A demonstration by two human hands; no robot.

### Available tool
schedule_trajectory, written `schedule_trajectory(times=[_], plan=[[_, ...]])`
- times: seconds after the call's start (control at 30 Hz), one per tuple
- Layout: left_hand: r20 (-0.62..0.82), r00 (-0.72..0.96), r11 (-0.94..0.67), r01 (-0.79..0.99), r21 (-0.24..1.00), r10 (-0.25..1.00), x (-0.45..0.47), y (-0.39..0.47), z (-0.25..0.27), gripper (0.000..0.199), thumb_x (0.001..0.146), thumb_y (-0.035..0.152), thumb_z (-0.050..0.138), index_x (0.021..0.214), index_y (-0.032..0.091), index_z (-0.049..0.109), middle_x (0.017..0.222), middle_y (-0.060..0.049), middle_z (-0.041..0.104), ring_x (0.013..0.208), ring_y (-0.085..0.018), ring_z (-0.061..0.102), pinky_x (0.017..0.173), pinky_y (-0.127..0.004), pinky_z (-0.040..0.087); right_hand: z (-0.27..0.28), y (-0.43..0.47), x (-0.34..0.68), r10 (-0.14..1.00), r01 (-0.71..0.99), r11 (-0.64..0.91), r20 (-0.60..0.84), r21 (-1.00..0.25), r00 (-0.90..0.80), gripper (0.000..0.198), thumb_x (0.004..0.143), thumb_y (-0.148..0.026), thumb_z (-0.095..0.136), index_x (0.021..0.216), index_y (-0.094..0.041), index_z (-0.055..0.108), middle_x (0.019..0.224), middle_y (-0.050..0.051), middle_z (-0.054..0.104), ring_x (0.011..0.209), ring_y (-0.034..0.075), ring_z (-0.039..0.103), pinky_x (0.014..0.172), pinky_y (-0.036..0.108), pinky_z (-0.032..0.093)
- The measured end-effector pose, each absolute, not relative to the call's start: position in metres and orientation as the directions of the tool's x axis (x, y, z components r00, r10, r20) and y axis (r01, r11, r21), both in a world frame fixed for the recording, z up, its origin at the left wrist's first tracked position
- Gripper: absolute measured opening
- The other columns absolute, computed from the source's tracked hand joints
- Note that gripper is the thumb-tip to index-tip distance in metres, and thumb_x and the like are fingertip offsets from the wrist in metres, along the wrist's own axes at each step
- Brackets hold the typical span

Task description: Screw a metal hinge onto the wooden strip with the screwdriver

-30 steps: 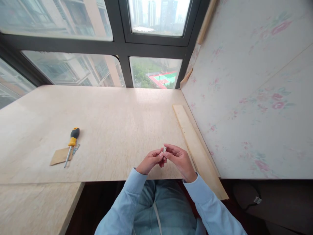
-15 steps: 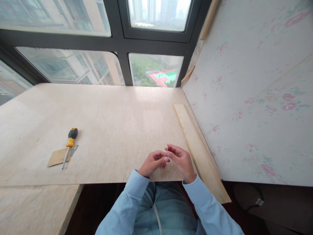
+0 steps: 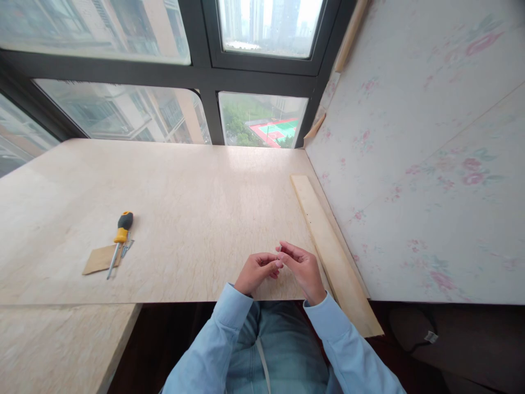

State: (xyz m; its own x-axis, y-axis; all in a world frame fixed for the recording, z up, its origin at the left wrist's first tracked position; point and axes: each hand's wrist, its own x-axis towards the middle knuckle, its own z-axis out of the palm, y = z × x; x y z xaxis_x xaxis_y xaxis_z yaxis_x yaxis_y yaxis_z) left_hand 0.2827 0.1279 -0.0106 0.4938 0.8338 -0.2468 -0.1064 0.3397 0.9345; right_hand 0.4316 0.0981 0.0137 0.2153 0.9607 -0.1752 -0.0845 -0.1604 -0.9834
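Note:
My left hand (image 3: 257,272) and my right hand (image 3: 301,271) meet fingertip to fingertip above the front of the pale stone-look ledge (image 3: 197,208). Between the right thumb and fingers shows a sliver of a small silvery piece (image 3: 280,249), perhaps a screw; most of it is hidden. The left thumb and forefinger are pinched together right beside it, and I cannot make out what they hold. Close to the right hand's outer side, a long light wooden board (image 3: 332,241) lies along the wall.
Off to the left lies a yellow-and-black screwdriver (image 3: 122,230), its shaft across a brown piece of card or sandpaper (image 3: 99,260). Several screws (image 3: 128,247) lie beside it. A floral-papered wall (image 3: 410,164) bounds the right; dark window frames (image 3: 262,79) stand behind the ledge.
The view has shifted slightly. Both hands keep the same pinched pose, fingertips together, with hardly any movement. The screwdriver, screws and board lie as before.

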Motion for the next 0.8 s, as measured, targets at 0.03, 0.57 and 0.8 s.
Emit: schedule_trajectory(times=[0.03,0.57,0.8], plan=[[-0.246,0.497,0.339,-0.103,0.935,0.832,0.2825,0.1279,-0.0105,0.046,0.068,0.053,0.079,0.089,0.012,0.076,0.074,-0.007,0.068,0.062,-0.014,0.059,0.062,-0.028,0.05,0.014,0.0976,0.4315,0.961,-0.081,-0.158,-0.173,-0.984,0.216,0.048,0.068,-0.043,0.08,0.109,-0.017,0.075,0.103,0.01,0.077,0.091,0.026,0.072,0.08,0.039,0.06],[-0.222,0.525,0.299,-0.065,0.952,0.821,0.2827,0.1268,-0.0117,0.053,0.065,0.058,0.08,0.092,0.013,0.078,0.07,-0.006,0.068,0.062,-0.015,0.059,0.064,-0.029,0.051,0.0157,0.092,0.4353,0.978,0.079,-0.091,-0.074,-0.993,0.195,0.039,0.073,-0.038,0.074,0.108,-0.02,0.076,0.106,0.008,0.076,0.101,0.028,0.072,0.096,0.046,0.056],[-0.209,0.518,0.288,-0.076,0.955,0.829,0.2829,0.125,-0.014,0.057,0.065,0.062,0.078,0.091,0.011,0.078,0.075,-0.009,0.07,0.064,-0.016,0.061,0.065,-0.03,0.052,0.0176,0.0925,0.4342,0.983,0.134,-0.067,-0.042,-0.989,0.181,0.036,0.074,-0.037,0.072,0.106,-0.021,0.077,0.105,0.008,0.076,0.1,0.028,0.072,0.094,0.045,0.056]])
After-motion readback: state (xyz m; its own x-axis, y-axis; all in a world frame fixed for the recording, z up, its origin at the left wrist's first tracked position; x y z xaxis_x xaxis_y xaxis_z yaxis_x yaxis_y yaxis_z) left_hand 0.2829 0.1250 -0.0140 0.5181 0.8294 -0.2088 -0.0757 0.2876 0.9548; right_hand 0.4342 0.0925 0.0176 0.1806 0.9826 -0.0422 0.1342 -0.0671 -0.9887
